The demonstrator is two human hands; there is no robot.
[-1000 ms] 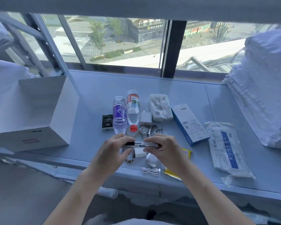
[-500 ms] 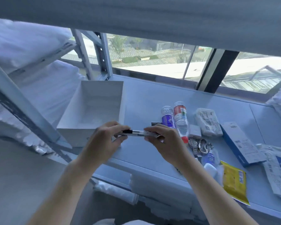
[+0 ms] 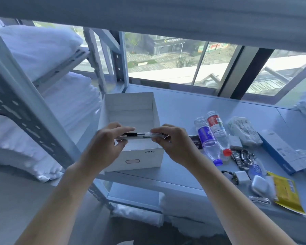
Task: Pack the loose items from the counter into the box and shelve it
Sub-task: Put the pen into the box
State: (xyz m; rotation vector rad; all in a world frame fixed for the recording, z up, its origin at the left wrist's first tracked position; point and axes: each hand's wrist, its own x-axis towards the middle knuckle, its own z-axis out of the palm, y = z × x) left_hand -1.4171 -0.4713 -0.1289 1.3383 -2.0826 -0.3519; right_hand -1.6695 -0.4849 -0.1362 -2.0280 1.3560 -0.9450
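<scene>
head view, looking down, close over counter (image 3: 184,106)

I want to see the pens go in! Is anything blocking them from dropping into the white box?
Nothing visible. Both hands hold the pens level right over the open white box, which looks empty inside.

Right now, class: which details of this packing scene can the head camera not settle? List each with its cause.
- Pens: their number; both ends sit under the left hand and right hand.
- White box: near floor hidden by its front wall and the hands.
- Yellow packet: print too small.
- Blue carton: far end overlapped by a paper pack.
</scene>
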